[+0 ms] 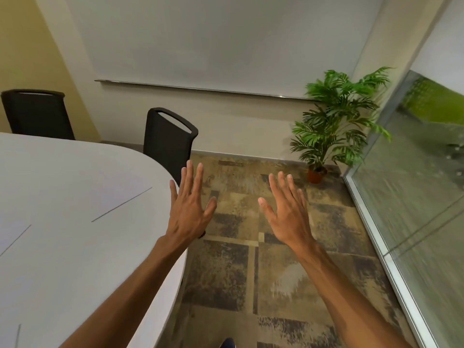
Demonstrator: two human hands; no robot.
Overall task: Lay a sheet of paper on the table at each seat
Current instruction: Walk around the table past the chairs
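Observation:
My left hand point(190, 209) is stretched out flat, fingers apart, palm down, over the curved right edge of the white table point(62, 247). My right hand point(286, 217) is held out the same way over the carpet, to the right of the table. Neither hand holds anything. Thin dark lines on the table top look like the edges of white sheets of paper point(118, 194), one near my left hand and others further left; the sheets barely stand out from the white surface.
Two black chairs stand at the table's far side, one at the left point(37, 114) and one near the curved end point(168, 139). A potted plant point(334, 126) sits in the corner. A glass wall point(414, 209) runs along the right, with patterned carpet point(238, 272) between.

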